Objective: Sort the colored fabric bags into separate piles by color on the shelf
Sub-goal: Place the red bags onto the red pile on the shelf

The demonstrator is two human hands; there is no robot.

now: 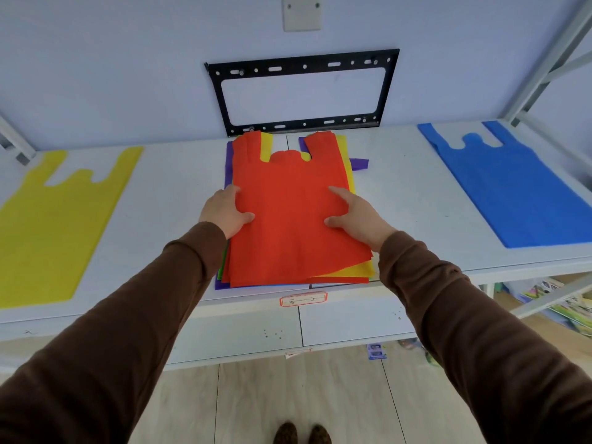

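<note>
Brown sleeves reach out to the mixed stack on the shelf [179, 200].
Left hand [226, 211] and right hand [358, 216] pinch the red bag's [288, 200] side edges, thumbs on top; yellow bag [61, 219] lies left, blue bag [509, 184] right.

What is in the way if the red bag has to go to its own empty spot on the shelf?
Nothing visible blocks it. The red bag lies on top of the mixed stack, both hands already on it: left hand, right hand. Bare shelf lies between the stack and the yellow bag, and also toward the blue bag.
</note>
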